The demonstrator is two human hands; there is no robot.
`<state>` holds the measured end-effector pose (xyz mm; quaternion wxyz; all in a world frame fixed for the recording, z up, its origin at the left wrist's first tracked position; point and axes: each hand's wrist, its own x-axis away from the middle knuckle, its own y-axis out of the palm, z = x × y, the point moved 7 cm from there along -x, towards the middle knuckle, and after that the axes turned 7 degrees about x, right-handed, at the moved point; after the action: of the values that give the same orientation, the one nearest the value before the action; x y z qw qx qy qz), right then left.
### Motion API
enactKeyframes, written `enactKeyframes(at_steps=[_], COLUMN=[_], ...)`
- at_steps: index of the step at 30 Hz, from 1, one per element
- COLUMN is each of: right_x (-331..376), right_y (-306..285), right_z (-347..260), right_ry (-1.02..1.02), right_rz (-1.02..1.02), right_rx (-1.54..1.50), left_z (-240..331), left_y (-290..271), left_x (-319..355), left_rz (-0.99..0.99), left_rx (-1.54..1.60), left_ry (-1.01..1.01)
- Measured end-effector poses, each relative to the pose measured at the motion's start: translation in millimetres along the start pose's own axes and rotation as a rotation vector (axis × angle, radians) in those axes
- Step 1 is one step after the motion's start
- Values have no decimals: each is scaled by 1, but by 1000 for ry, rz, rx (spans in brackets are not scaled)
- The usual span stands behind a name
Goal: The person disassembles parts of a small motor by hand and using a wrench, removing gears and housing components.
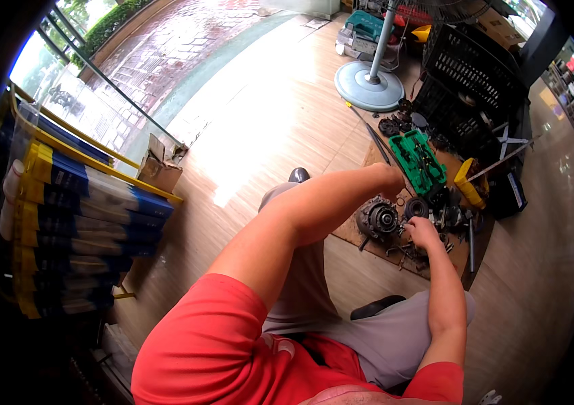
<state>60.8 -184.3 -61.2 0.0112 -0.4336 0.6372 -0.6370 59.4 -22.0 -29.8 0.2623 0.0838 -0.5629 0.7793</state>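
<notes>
My left hand (388, 181) is over the far edge of a round greasy metal motor part (378, 218), which lies on a brown board (348, 231). Its fingers point down and away, mostly hidden by the hand itself. My right hand (424, 233) is beside the motor part, thumb and fingers drawn together low over small metal pieces. What they pinch is too small to make out. A dark ring-shaped part (416, 207) sits just beyond the right fingers. Behind it lies an open green tool case (418, 160) with dark tools in it.
Black crates (469, 77) stand at the far right, near a fan's round base (369, 86). A yellow tool (469, 183) and a metal bar (472, 244) lie right of my hands. A long dark rod (376, 140) crosses the board's far side. Blue-and-yellow packages (84, 216) are racked at left.
</notes>
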Motion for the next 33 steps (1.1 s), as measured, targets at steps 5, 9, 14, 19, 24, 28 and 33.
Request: enactKeyframes(at_steps=[5, 9, 14, 19, 24, 28, 33], right_x=[-22, -36, -66, -45, -27, -35, -22], right_y=[12, 20, 41, 32, 47, 42, 40], right_z=[9, 52, 61, 34, 49, 46, 49], right_ry=[-66, -144, -287, 153, 239, 229, 216], right_rz=[135, 266, 373, -46, -68, -66, -58], right_rx=[-155, -185, -178, -646, -689, -709, -791], left_z=[-8, 9, 2, -10, 22, 18, 27], left_y=[1, -4, -13, -24, -20, -25, -23], left_x=[3, -14, 3, 22, 30, 33, 25], left_rz=[15, 13, -97, -23, -90, -106, -120], left_rx=[0, 7, 249, -2, 40, 68, 46], left_ry=[-6, 60, -82, 12, 16, -46, -6])
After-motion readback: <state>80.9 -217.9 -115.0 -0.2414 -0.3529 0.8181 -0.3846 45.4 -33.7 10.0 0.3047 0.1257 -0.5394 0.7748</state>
